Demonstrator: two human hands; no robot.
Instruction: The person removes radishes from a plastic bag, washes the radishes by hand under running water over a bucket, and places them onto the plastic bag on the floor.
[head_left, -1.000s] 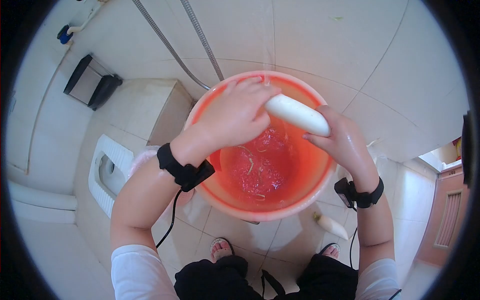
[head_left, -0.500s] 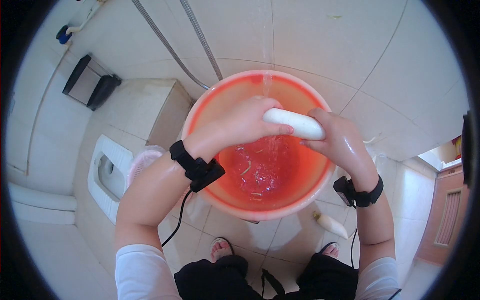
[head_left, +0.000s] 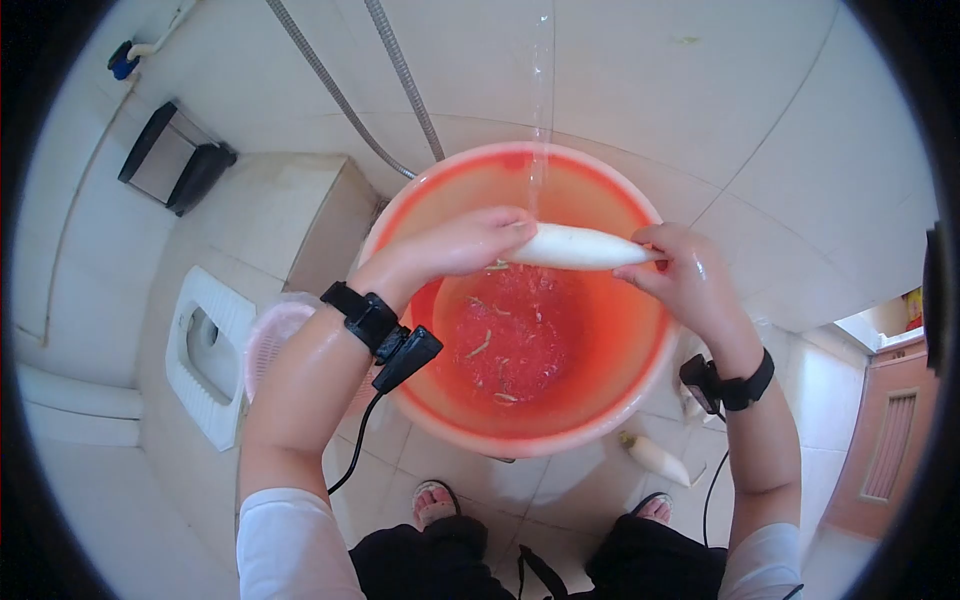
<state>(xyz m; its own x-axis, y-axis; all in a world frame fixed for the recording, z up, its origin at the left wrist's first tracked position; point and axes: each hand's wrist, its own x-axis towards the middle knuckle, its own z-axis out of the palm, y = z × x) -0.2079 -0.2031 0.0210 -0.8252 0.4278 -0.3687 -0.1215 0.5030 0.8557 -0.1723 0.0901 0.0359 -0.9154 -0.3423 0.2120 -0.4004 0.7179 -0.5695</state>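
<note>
Seen from above, two bare, wet forearms reach forward from white sleeves (head_left: 295,545), each with a black strapped device (head_left: 372,318) at the wrist. Below them are black trousers (head_left: 430,560) and sandalled feet (head_left: 437,500). The arms bend inward to hold a long white radish (head_left: 585,247) nearly level over a large round tub (head_left: 510,443).

The left hand (head_left: 490,240) comes in from the side, its fingers closed around the radish's left end, thumb along the top. The right hand (head_left: 688,275) is turned inward, thumb and fingers pinching the thin tip.

Half a second earlier the radish looked shorter, with a blunt, rounded end at the right hand; now a tapering point shows there, and more of its length is bare between the hands.

The radish is smooth, pale and glossy. The tub is orange-red with a paler pink rim; pale greenish shreds (head_left: 479,344) float in its rippling water. A clear stream of water (head_left: 540,110) falls behind or onto the radish; which is unclear.

On the tiled floor, a second radish (head_left: 658,462) lies to the tub's right. A pink basket (head_left: 272,340) with perforated sides stands at its left, near a white ribbed squat toilet (head_left: 208,355). Beyond, a ridged metal hose (head_left: 405,85) hangs against the wall (head_left: 660,110).
</note>
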